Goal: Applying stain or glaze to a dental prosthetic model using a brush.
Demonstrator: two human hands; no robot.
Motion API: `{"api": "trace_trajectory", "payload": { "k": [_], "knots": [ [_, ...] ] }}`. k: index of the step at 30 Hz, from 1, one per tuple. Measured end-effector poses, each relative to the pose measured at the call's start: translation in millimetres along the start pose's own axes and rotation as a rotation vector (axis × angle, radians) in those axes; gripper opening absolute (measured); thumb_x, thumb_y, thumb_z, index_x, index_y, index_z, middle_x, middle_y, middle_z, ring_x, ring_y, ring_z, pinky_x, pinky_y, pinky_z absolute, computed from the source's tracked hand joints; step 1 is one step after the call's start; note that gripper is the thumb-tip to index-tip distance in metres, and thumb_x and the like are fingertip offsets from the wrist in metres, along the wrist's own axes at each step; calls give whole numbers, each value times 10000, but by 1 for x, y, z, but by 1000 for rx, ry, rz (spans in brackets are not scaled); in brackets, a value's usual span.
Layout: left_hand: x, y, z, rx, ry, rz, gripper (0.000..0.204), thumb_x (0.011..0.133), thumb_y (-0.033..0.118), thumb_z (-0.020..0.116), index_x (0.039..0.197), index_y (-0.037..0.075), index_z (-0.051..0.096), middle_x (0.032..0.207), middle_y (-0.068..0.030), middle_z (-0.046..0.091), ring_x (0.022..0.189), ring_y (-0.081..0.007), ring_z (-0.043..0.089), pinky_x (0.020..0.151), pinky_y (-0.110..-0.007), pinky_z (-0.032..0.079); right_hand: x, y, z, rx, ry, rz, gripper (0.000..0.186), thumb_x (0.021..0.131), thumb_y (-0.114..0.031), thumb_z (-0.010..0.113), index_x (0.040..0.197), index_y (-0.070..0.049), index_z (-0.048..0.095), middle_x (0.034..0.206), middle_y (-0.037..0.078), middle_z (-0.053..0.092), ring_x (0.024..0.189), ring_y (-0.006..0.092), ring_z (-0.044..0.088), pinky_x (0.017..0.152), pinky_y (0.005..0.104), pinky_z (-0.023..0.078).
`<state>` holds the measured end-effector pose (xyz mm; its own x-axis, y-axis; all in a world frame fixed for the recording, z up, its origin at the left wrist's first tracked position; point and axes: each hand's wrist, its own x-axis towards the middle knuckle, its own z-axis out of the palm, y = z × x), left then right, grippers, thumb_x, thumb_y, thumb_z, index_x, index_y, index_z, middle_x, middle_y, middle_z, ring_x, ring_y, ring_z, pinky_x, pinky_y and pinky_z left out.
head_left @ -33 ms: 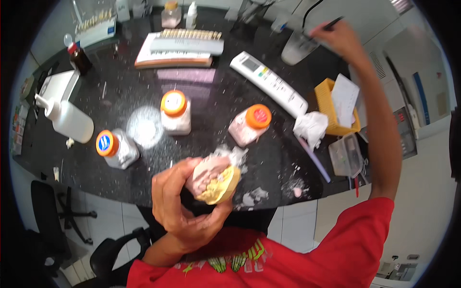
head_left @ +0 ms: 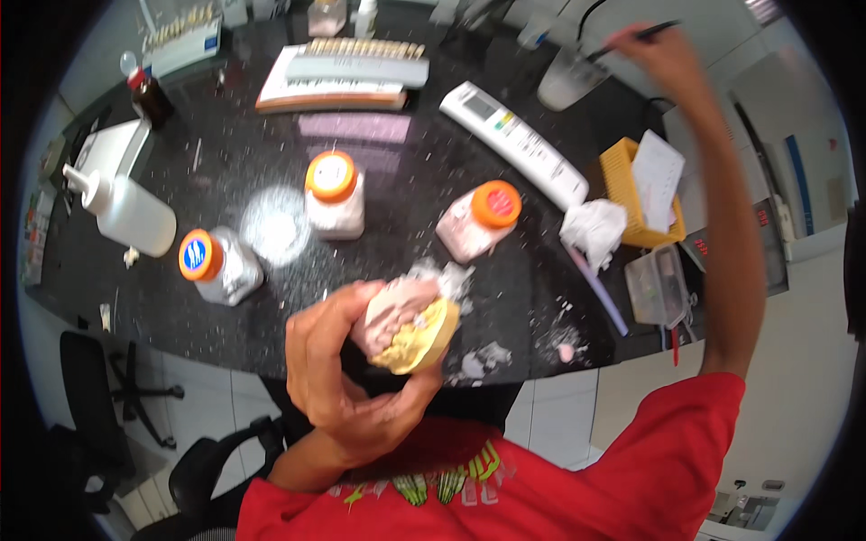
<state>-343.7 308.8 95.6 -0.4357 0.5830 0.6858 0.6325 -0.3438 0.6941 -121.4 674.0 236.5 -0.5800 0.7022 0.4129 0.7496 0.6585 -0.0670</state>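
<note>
My left hand (head_left: 347, 370) is closed around a dental cast (head_left: 417, 329), one half pinkish and the other yellow, with its rows of teeth facing each other. It is held up over the near edge of the dark worktop. At the back right, my right hand (head_left: 663, 56) grips a thin black tool (head_left: 657, 31). The tool's tip points down at the rim of a cloudy, translucent cup (head_left: 568, 83); I cannot make out its working end. Orange-lidded jars (head_left: 478, 221) of powder stand beyond the cast.
A white remote control (head_left: 514, 144) lies slantwise near a crumpled tissue (head_left: 594, 233) and a yellow basket (head_left: 622, 194). At left stand a white squeeze bottle (head_left: 135, 216) and a brown bottle (head_left: 152, 99). Papers with a tooth shade guide (head_left: 361, 68) lie at the back. White residue (head_left: 485, 361) marks the near edge.
My right hand and the black tool have shifted a little right and away, relative to the cup. The whole view has tilted slightly. My left hand keeps its hold on the cast.
</note>
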Motion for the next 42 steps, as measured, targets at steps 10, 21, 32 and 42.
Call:
{"api": "trace_trajectory", "payload": {
  "k": [10, 21, 32, 42],
  "knots": [
    [2, -1, 2, -153, 31, -131, 575, 543, 18, 794, 1072, -46, 578, 1014, -164, 612, 886, -251, 597, 760, -306, 478, -197, -184, -53, 600, 245, 38, 201, 789, -160, 646, 947, -37, 662, 830, 79, 664, 615, 121, 592, 548, 210, 442],
    [-2, -2, -4, -93, -111, -71, 614, 615, -50, 773, 1165, -56, 500, 1110, -127, 521, 955, -176, 599, 830, -266, 489, -237, -215, 15, 699, 34, -104, 152, 730, 24, 711, 876, -5, 680, 833, 131, 676, 709, 224, 671, 605, 281, 529],
    [-3, -4, 0, -41, -114, -13, 614, 608, -39, 781, 1156, -57, 504, 1093, -127, 535, 950, -171, 598, 820, -266, 491, -270, -202, 20, 1151, 222, 137, 301, 908, -241, 571, 1002, 41, 621, 892, 199, 615, 655, 188, 644, 543, 247, 537],
    [-7, -4, 0, 26, -133, 62, 612, 658, -15, 777, 1186, -82, 476, 1128, -131, 530, 991, -192, 586, 875, -286, 466, -269, -215, 24, 1222, 254, 192, 204, 843, -139, 631, 905, 53, 603, 789, 185, 627, 644, 181, 631, 550, 256, 527]
  ]
}}
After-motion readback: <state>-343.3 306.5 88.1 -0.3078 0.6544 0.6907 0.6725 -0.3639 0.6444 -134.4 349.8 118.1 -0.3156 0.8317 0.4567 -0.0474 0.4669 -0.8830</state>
